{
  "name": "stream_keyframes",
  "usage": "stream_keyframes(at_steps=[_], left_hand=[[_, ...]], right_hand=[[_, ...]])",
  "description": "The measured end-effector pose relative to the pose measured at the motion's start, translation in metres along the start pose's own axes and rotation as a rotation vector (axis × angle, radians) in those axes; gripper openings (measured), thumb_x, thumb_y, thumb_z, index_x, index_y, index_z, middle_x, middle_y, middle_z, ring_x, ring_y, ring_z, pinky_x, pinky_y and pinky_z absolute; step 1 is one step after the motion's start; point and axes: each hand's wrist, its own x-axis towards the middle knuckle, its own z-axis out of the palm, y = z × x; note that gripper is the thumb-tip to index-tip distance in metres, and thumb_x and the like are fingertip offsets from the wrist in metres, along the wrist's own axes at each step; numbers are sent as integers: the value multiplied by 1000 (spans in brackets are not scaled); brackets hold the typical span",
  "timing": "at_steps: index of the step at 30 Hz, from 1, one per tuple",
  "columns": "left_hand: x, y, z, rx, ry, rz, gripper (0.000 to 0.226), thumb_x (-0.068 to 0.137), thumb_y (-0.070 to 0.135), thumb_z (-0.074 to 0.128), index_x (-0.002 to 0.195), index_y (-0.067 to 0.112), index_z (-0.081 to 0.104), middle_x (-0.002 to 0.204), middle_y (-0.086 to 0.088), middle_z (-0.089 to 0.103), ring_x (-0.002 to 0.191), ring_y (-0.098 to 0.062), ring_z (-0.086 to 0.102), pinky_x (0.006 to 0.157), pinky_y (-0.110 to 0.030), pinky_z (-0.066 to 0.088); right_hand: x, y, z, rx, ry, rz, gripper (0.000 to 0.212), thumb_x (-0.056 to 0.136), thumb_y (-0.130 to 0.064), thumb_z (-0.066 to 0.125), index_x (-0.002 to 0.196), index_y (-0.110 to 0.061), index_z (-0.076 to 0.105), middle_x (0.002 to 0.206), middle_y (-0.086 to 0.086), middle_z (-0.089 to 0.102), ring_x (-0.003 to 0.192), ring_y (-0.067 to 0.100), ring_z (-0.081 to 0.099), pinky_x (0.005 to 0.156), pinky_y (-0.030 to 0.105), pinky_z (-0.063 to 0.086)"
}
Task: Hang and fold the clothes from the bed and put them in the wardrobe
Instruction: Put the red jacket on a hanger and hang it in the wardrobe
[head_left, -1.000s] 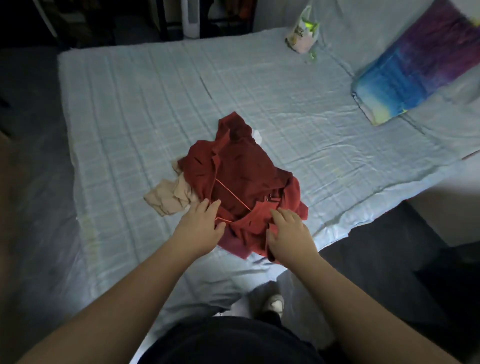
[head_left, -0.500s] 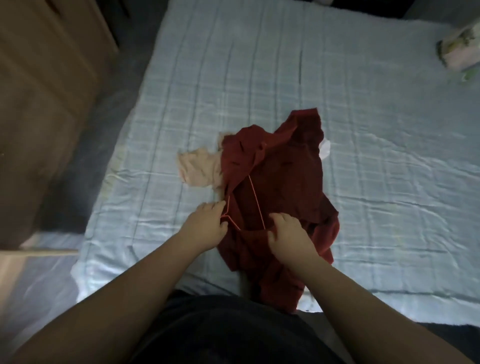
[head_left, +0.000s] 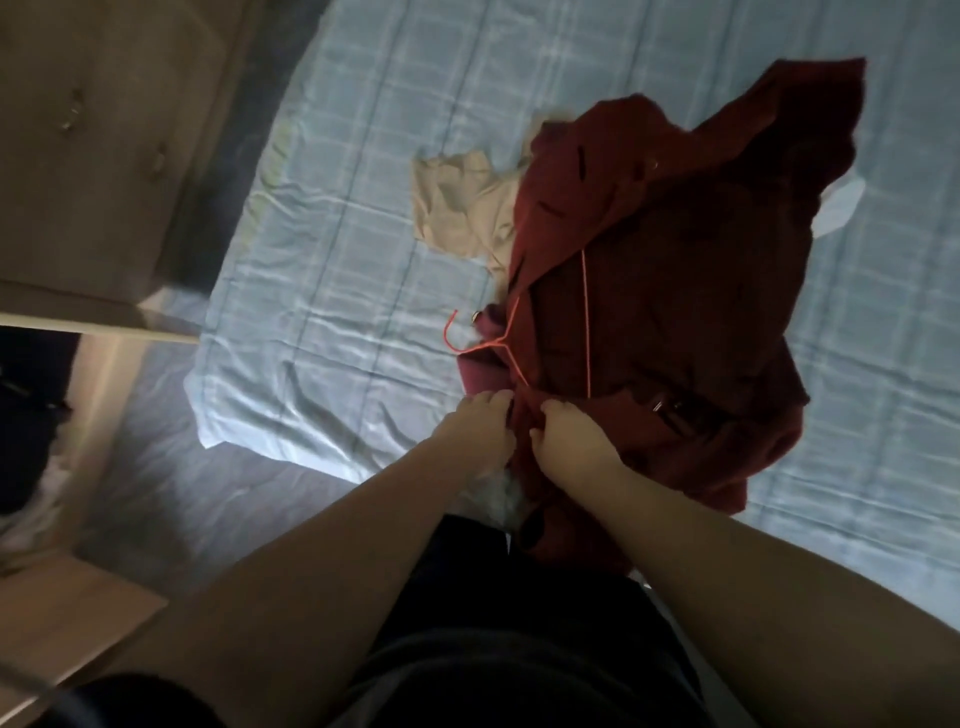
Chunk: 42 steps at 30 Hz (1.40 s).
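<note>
On the near part of the pale blue checked bedcover (head_left: 337, 291), a dark red garment (head_left: 675, 291) is lying in a crumpled heap, its lower edge spilling over the bed's side toward the person. A thin red wire hanger (head_left: 586, 322) is resting on top of it (its hook is poking out left over the sheet). The left hand (head_left: 475, 431) is pinching the garment's near edge with curled fingers, and the right hand (head_left: 569, 439), just beside it, is gripping a fold. A beige garment (head_left: 462, 208) is peeking out at the red one's left side and a white piece (head_left: 839, 210) at its right. A wooden cabinet (head_left: 93, 145) is standing left of the bed.
</note>
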Motion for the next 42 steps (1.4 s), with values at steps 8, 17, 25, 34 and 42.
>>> stream_keyframes(at_steps=[8, 17, 25, 34, 42], left_hand=[[16, -38, 12, -43, -32, 15, 70, 82, 34, 43, 148, 13, 34, 145, -17, 44, 130, -41, 43, 107, -50, 38], [-11, -74, 1, -89, 15, 62, 61, 93, 21, 50, 151, 17, 32, 148, -13, 41, 135, -35, 38, 110, -50, 36], [-51, -67, -65, -97, 134, 212, 64, 90, 22, 50, 151, 14, 32, 146, -15, 45, 134, -32, 41, 109, -48, 38], [-79, 46, -158, -12, 323, 522, 68, 84, 18, 51, 150, 11, 35, 141, -17, 49, 131, -32, 46, 112, -40, 37], [-116, 178, -222, 182, 489, 762, 75, 87, 18, 58, 155, 13, 24, 155, -16, 31, 144, -33, 27, 121, -42, 22]], right_hand=[[27, -8, 53, 156, 209, 174, 36, 94, -21, 55, 126, -6, 48, 121, 21, 58, 113, 40, 55, 92, 44, 45], [31, -39, 57, 327, 205, 328, 32, 91, -35, 60, 107, -14, 41, 109, 20, 65, 106, 42, 61, 89, 48, 49], [-48, -58, 17, 343, 532, 143, 13, 97, -31, 49, 102, -19, 46, 99, 10, 63, 93, 36, 61, 78, 44, 50], [-137, -46, -80, 227, 877, 178, 5, 99, -28, 41, 97, -23, 43, 98, 0, 54, 92, 30, 59, 74, 46, 50], [-220, -14, -183, 217, 1143, 207, 9, 97, -28, 45, 98, -21, 51, 98, 4, 57, 92, 32, 59, 74, 44, 48]])
